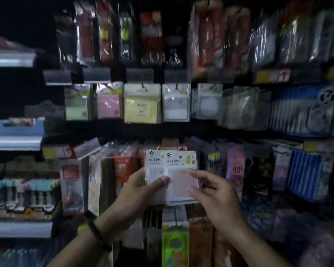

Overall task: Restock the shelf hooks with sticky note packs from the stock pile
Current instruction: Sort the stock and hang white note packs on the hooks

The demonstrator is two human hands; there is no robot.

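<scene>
Left hand [141, 187] is clamped on the white pack [155, 170], right hand [216, 199] on the pink pack [181, 183]; one should be freed and hung squarely.

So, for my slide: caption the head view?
Left hand and right hand hold two overlapping sticky note packs below a row of hanging packs.

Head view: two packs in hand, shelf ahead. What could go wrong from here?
1. The left hand holds the white pack and pink pack overlapped; if the right hand pulls one away, the other may slip.
2. The scene is dim and blurred, so a pack could land on the wrong hook in the sticky-note row.
</scene>
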